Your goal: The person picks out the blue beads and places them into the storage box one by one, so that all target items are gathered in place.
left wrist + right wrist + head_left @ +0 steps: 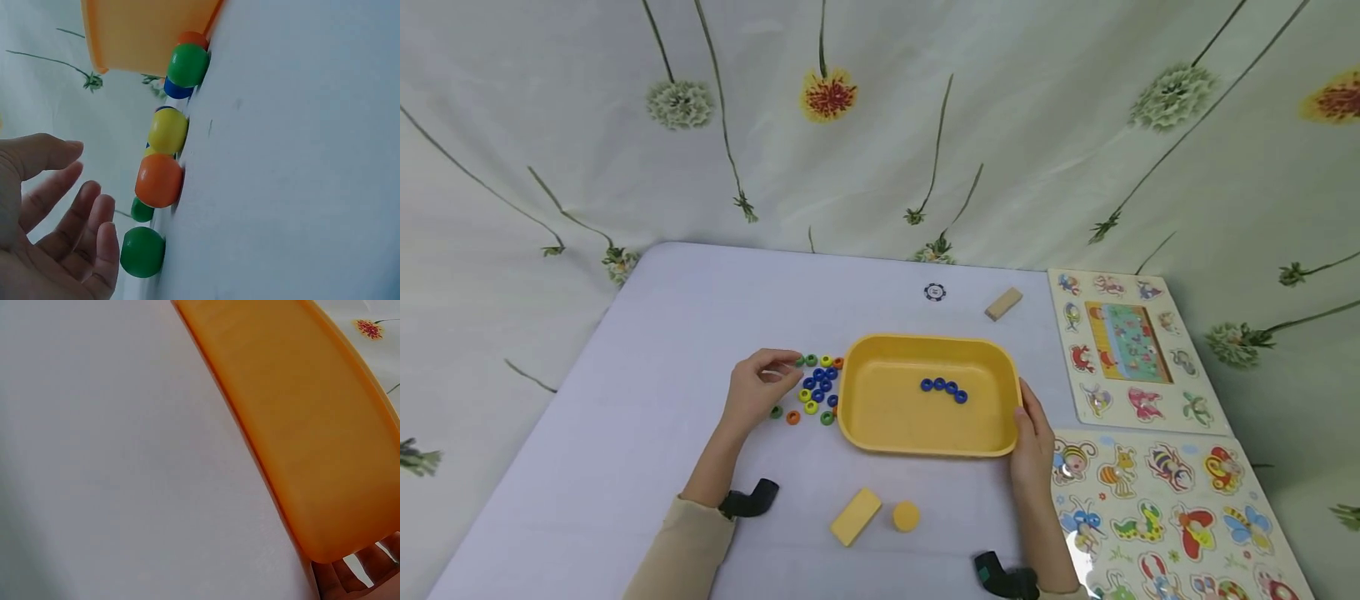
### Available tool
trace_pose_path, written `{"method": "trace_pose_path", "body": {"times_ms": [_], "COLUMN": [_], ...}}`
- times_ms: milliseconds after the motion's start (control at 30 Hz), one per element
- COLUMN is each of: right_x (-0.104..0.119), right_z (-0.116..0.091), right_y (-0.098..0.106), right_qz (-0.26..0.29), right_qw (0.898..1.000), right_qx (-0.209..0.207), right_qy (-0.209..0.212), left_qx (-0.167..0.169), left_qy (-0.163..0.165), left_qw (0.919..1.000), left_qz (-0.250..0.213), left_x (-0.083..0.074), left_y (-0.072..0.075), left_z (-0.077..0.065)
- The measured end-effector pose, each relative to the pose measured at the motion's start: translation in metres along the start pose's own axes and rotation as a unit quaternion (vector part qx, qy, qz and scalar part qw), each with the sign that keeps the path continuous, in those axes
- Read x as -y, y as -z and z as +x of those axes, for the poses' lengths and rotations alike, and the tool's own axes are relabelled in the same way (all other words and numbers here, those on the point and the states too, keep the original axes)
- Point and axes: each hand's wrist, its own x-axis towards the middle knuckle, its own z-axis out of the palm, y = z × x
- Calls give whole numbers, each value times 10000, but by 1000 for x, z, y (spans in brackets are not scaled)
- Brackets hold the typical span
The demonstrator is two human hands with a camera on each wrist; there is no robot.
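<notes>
A yellow plastic tray sits on the table with a short row of blue beads inside. My right hand holds its right end, thumb at the rim and fingers along the outer wall. Left of the tray lie several loose beads: blue, yellow, green and orange. My left hand hovers at their left edge, fingertips close to a partly hidden green bead. In the left wrist view, thumb and fingers are apart with nothing seen between them, beside a green bead.
A yellow rectangular block and a yellow round piece lie in front of the tray. Behind it are a poker chip and a wooden block. Two picture puzzle boards line the table's right side.
</notes>
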Motion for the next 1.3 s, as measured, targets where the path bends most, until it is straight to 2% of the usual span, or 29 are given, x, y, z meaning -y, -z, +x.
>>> {"method": "trace_pose_path", "body": {"times_ms": [200, 333, 433, 700, 833, 933, 1033, 1133, 1200, 1300], "right_x": [-1, -1, 0, 1, 2, 3, 3, 3, 3, 2], "right_z": [-2, -3, -3, -2, -2, -1, 0, 1, 1, 0], "right_y": [1, 1, 2, 4, 3, 3, 3, 3, 2, 1], "right_qz": [-30, -30, -34, 9, -17, -63, -103, -97, -89, -113], "right_qw": [10000, 10000, 10000, 10000, 10000, 10000, 9999, 10000, 10000, 9999], "right_qx": [-7, -28, -20, -8, -15, -45, -43, -17, 8, 25], "right_qy": [-29, -44, -38, 49, 60, 34, 16, 2, -14, -37], "left_qx": [380, 736, 818, 460, -12, -47, 328, 984, 1398, 1943], "left_qy": [522, 681, 656, 669, 503, 192, -108, -283, -278, -324], "left_qw": [9979, 9940, 9911, 9909, 9966, 9996, 9989, 9931, 9880, 9799], "left_qz": [-86, 447, 818, 1069, 654, 221, -309, -575, -589, -301], "left_x": [-18, -21, -19, -22, -38, -61, -86, -107, -116, -124], "left_y": [2, -4, -10, -17, -14, -15, -22, -37, -50, -72], "left_z": [-6, -9, -11, -9, -5, 4, 15, 24, 27, 29]}}
